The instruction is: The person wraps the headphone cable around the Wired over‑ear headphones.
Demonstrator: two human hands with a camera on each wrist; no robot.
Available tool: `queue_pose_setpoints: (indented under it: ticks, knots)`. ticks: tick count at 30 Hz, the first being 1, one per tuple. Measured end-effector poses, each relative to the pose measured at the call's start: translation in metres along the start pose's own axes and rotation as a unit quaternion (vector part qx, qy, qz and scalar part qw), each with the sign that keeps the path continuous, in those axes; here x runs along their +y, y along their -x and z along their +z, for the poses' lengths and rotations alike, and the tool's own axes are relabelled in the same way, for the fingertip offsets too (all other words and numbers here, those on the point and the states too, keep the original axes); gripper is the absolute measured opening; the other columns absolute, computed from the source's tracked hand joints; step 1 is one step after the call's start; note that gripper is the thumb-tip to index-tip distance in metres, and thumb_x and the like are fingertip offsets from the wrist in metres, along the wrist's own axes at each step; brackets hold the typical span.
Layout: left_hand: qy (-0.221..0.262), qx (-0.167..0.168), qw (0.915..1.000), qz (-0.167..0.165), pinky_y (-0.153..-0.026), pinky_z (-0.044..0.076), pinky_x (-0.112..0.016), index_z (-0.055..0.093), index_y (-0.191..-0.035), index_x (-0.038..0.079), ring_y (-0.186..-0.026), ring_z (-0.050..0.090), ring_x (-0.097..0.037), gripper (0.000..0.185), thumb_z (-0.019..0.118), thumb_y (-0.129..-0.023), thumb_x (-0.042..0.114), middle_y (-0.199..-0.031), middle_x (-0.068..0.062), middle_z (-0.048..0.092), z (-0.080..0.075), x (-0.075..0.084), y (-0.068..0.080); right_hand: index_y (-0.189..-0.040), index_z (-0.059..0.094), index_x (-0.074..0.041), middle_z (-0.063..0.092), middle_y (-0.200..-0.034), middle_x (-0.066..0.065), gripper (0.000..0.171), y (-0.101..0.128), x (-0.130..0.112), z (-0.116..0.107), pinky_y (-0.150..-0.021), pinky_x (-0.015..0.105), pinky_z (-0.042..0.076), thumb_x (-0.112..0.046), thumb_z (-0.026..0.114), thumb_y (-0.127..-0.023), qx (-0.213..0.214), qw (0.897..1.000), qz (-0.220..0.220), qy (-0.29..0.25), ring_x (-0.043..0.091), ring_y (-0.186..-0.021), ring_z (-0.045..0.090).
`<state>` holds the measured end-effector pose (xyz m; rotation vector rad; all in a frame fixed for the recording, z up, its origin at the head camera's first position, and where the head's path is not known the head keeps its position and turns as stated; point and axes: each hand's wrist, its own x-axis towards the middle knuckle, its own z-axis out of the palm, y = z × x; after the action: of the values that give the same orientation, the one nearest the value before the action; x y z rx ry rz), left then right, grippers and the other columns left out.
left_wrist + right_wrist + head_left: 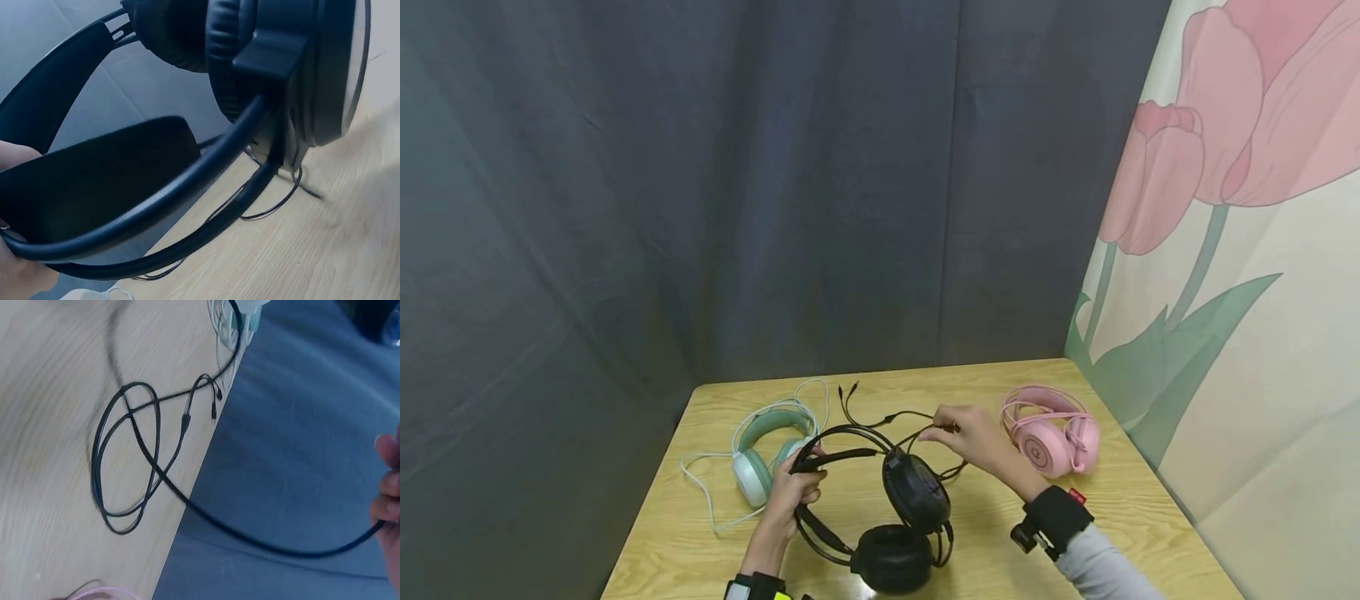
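Observation:
My left hand (788, 497) grips the headband of a pair of black over-ear headphones (916, 492), holding it tilted over the table. In the left wrist view, fingers (25, 275) wrap the padded band (106, 169) beside its thin outer rods, and an ear cup (331, 69) stands out to the right. My right hand (973, 437) pinches the headphones' black cable (275, 552). The rest of that cable lies in loose loops on the tabletop, splitting into two plugs (214, 409) at its end. Only the fingers of the right hand (389, 494) show at the right wrist view's edge.
White-and-green headphones (752, 477) with a pale cable lie at the left of the wooden table (662, 533). Pink headphones (1045, 447), their cord wrapped around them, sit at the right. A dark curtain (820, 208) hangs behind, and a tulip-painted wall (1285, 350) borders the right side.

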<state>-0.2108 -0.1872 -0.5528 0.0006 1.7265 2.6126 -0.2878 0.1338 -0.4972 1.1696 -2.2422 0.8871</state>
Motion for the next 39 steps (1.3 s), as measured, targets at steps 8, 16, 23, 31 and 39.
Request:
queue_pose_setpoints:
  ticks: [8, 16, 23, 31, 39]
  knots:
    - [0.030, 0.026, 0.9992, -0.006, -0.041, 0.022, -0.016, 0.060, -0.099, 0.007, -0.041, 0.027, 0.000, 0.033, 0.052, -0.081, -0.020, -0.059, 0.005, 0.037, -0.007, 0.001, 0.002, -0.112, 0.068, -0.009, 0.067, -0.099, 0.004, 0.027, 0.014, 0.011, -0.006, -0.068, 0.026, 0.050, 0.007, 0.063, -0.091, -0.011, 0.999, -0.052, -0.003, 0.013, -0.082, 0.060]
    - [0.013, 0.036, 0.9993, 0.000, -0.042, 0.022, -0.016, 0.061, -0.100, 0.005, -0.042, 0.027, -0.001, 0.032, 0.053, -0.081, -0.020, -0.063, 0.004, 0.039, -0.008, 0.003, 0.003, -0.102, 0.069, -0.009, 0.066, -0.093, -0.001, 0.024, 0.028, 0.020, -0.002, -0.056, 0.024, 0.048, 0.003, 0.074, -0.081, 0.064, 0.991, -0.087, 0.075, 0.009, -0.071, 0.060]
    - [0.030, 0.037, 0.9988, 0.003, -0.041, 0.022, -0.015, 0.061, -0.100, 0.005, -0.042, 0.028, -0.001, 0.033, 0.052, -0.081, -0.020, -0.062, 0.005, 0.039, -0.006, 0.005, 0.003, -0.112, 0.071, -0.009, 0.066, -0.103, 0.004, 0.020, 0.034, 0.023, 0.001, -0.067, 0.031, 0.052, -0.006, 0.056, -0.099, 0.059, 0.987, -0.114, 0.096, 0.018, -0.088, 0.062]
    - [0.071, 0.026, 0.9971, 0.014, -0.040, 0.025, -0.013, 0.056, -0.109, 0.000, -0.043, 0.030, 0.000, 0.033, 0.052, -0.082, -0.019, -0.062, 0.006, 0.040, -0.004, 0.007, -0.001, -0.136, 0.060, -0.010, 0.057, -0.120, 0.007, 0.084, 0.042, 0.021, 0.010, -0.075, 0.035, 0.049, 0.028, 0.045, -0.063, -0.038, 0.989, -0.093, 0.108, 0.021, -0.099, 0.052]
    - [0.097, 0.033, 0.9947, 0.006, -0.040, 0.026, -0.012, 0.061, -0.102, 0.010, -0.044, 0.030, -0.001, 0.039, 0.049, -0.082, -0.021, -0.064, 0.005, 0.039, 0.001, 0.007, -0.001, -0.142, 0.055, -0.015, 0.055, -0.121, 0.008, 0.096, 0.048, 0.016, 0.019, -0.050, 0.016, 0.037, 0.032, 0.057, -0.059, -0.070, 0.990, -0.047, 0.110, 0.011, -0.075, 0.053]
